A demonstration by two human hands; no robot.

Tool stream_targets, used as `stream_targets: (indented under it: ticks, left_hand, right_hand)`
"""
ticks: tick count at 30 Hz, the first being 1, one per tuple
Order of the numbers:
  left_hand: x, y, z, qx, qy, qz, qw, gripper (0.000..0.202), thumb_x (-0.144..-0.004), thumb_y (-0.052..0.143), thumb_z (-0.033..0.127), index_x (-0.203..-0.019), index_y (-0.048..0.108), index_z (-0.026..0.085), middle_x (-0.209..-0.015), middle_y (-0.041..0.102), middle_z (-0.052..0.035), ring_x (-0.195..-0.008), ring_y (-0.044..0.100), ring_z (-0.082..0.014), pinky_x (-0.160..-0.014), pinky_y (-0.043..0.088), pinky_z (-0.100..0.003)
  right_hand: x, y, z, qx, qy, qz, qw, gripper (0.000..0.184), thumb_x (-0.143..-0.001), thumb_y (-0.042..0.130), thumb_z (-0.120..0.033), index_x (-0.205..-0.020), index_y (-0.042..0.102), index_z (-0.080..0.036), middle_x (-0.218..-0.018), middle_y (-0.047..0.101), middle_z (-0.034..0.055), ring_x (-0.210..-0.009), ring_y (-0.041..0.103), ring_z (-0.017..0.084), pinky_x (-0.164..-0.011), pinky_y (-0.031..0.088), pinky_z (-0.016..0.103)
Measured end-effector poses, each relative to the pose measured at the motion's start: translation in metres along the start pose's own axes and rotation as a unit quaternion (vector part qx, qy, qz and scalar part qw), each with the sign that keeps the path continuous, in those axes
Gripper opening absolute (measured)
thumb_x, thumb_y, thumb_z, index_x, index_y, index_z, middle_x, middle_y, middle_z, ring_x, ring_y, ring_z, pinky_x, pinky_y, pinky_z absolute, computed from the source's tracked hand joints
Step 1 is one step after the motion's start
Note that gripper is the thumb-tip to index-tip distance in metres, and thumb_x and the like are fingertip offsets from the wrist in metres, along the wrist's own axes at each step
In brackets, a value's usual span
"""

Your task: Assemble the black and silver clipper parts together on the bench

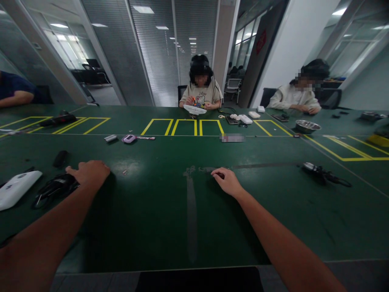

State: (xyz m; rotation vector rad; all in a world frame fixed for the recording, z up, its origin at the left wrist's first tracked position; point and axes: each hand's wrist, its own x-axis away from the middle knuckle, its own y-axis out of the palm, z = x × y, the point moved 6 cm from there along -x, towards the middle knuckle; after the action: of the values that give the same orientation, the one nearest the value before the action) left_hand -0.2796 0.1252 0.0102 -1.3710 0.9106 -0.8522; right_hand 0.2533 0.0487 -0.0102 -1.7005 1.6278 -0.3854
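Observation:
Both my arms reach out over a dark green table (170,227). My left hand (89,172) rests knuckles-up on the tabletop with its fingers curled under; whether anything is inside them is hidden. Just left of it lies a tangle of black cable (53,188), and past that a white device (16,188). My right hand (226,180) lies on the table with fingers bent together, pinching a small dark thing that I cannot make out.
Yellow tape boxes (184,126) mark the table's middle. A purple gadget (129,139), a small black object (60,158), a black tool (323,173) and a metal bowl (306,126) lie about. Two people sit across the table, another's arm at far left.

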Motion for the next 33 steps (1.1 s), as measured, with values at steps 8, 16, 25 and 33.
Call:
stream_targets:
  ticks: [8, 16, 25, 33]
  left_hand:
    - [-0.007, 0.003, -0.003, -0.134, 0.006, -0.034, 0.99, 0.044, -0.085, 0.04, 0.033, -0.114, 0.061, 0.008, -0.133, 0.054, -0.0211, -0.123, 0.038, -0.0385, -0.1, 0.007, -0.068]
    - [0.028, -0.021, 0.062, -0.088, 0.075, 0.109, 0.987, 0.04, -0.089, 0.043, 0.038, -0.114, 0.06, 0.013, -0.124, 0.057, -0.0145, -0.115, 0.043, -0.0311, -0.1, 0.027, -0.052]
    - [0.14, -0.008, 0.256, 0.254, 0.374, 0.004, 0.892, 0.023, -0.087, 0.053, 0.034, -0.088, 0.071, 0.018, -0.087, 0.068, -0.0069, -0.077, 0.06, -0.0194, -0.071, 0.044, -0.03]
    - [0.199, 0.006, 0.295, 0.301, 0.471, 0.033, 0.829, 0.029, -0.089, 0.052, 0.034, -0.07, 0.065, 0.017, -0.067, 0.062, -0.0039, -0.061, 0.053, -0.0153, -0.061, 0.038, -0.029]
  right_hand:
    - [-0.001, 0.0, 0.0, 0.009, -0.002, 0.001, 1.0, 0.017, -0.085, 0.055, -0.02, -0.091, 0.072, -0.02, -0.089, 0.068, 0.0031, -0.075, 0.059, 0.014, -0.072, 0.046, 0.028]
    - [-0.001, 0.001, -0.002, 0.003, 0.006, -0.004, 1.0, 0.017, -0.085, 0.055, -0.021, -0.091, 0.072, -0.02, -0.09, 0.068, 0.0034, -0.076, 0.06, 0.015, -0.073, 0.046, 0.029]
    - [-0.002, 0.001, -0.002, 0.004, 0.008, 0.006, 1.0, 0.017, -0.085, 0.055, -0.022, -0.089, 0.071, -0.02, -0.089, 0.068, 0.0034, -0.074, 0.059, 0.014, -0.072, 0.047, 0.03]
    - [-0.004, 0.003, 0.0, 0.003, -0.014, 0.008, 1.0, 0.017, -0.085, 0.055, -0.021, -0.089, 0.071, -0.02, -0.088, 0.068, 0.0031, -0.076, 0.06, 0.015, -0.073, 0.047, 0.029]
